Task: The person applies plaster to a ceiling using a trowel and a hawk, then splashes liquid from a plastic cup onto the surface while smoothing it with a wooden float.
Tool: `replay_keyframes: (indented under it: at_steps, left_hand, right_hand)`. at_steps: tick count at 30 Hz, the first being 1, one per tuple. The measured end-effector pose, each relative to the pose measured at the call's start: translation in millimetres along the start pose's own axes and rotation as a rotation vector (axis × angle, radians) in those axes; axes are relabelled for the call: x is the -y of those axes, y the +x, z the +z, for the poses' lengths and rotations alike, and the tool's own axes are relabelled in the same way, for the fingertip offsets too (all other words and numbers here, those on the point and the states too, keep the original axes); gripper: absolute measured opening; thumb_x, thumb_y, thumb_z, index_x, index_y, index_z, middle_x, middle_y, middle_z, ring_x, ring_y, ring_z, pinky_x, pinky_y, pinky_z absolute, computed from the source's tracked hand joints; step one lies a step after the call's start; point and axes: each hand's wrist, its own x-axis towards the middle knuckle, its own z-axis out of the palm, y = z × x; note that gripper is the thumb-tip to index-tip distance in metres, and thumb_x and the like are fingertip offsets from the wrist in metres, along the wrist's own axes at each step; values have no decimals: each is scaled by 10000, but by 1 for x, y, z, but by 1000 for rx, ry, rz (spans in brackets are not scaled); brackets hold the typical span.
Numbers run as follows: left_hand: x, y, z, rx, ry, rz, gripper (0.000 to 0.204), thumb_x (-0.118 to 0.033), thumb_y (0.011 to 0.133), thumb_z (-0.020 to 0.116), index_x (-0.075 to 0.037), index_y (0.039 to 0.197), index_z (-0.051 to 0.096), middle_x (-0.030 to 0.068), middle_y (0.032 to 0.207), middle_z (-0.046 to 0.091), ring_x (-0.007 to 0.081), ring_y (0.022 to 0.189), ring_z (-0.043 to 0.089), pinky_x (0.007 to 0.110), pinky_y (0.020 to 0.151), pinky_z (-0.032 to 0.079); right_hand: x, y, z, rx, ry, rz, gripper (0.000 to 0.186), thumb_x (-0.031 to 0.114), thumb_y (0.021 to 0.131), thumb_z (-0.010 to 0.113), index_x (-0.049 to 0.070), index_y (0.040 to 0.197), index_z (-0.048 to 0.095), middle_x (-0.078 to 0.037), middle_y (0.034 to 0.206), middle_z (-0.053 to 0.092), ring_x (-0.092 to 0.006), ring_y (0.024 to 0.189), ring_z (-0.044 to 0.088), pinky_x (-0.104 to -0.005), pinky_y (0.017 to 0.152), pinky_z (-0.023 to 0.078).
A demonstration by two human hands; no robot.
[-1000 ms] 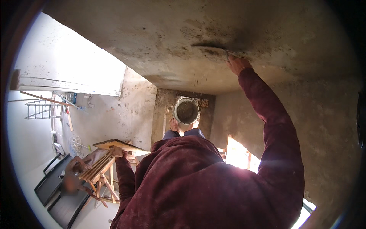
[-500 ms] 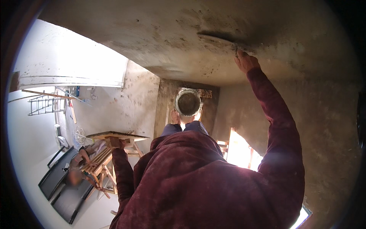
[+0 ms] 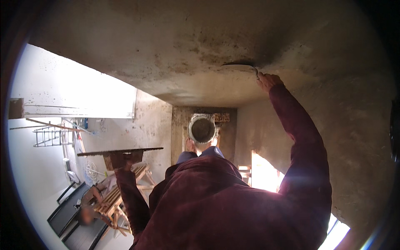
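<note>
My right hand (image 3: 270, 82) grips the handle of a plastering trowel (image 3: 241, 67), its thin blade lying against the damp, patchy plaster wall (image 3: 200, 54) in front of me. Out to the left, my left hand (image 3: 130, 159) is closed around the wooden handle of a plasterer's hawk (image 3: 139, 150). The hawk's flat board shows nearly edge-on, so I cannot tell what lies on top of it. By my feet stands a round bucket (image 3: 202, 115) with grey material inside.
At the lower left, a person (image 3: 95, 196) is beside a slatted wooden trestle (image 3: 110, 200). Dark framed panels (image 3: 68, 210) lie near there. A ladder (image 3: 48, 136) and long wooden strips are farther left. Grey wall (image 3: 346, 137) rises along my right side.
The head view has shifted, so the wall and bucket sit lower. My left hand has raised the hawk and turned it more edge-on. The trowel remains at the wall, its blade angled flatter.
</note>
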Motion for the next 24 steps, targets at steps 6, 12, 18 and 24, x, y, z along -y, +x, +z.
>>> replay_keyframes:
  at_steps: [6, 12, 18, 24]
  left_hand:
    - [3, 27, 54, 134, 53, -10, 450, -276, 872, 637, -77, 1245, 482, 54, 1135, 582, 192, 903, 581, 328, 750, 504]
    - [15, 34, 106, 186, 466, 168, 365, -305, 906, 561, -59, 1172, 522, 90, 1063, 597, 195, 818, 589, 329, 714, 516]
    - [62, 20, 200, 146, 1065, 603, 279, -269, 925, 503, -21, 1045, 550, 91, 881, 618, 155, 642, 559, 322, 564, 491]
    - [81, 65, 265, 505, 753, 410, 309, -363, 901, 558, -61, 961, 579, 64, 868, 554, 140, 681, 513, 289, 562, 437]
  right_hand:
    - [-49, -35, -84, -496, 248, -51, 419, 414, 929, 478, 91, 1195, 501, -158, 775, 655, -376, 729, 639, -471, 672, 503]
    - [-80, -63, -95, -255, -18, 33, 381, 400, 920, 509, 86, 1135, 534, -171, 843, 658, -359, 763, 638, -460, 680, 503]
    - [-62, -62, -112, -602, 169, -139, 332, 356, 916, 535, 66, 1077, 527, -169, 806, 642, -355, 746, 630, -444, 649, 496]
    - [-32, -62, -141, -521, 182, -83, 369, 386, 933, 506, 45, 1071, 535, -168, 790, 646, -339, 683, 636, -450, 616, 511]
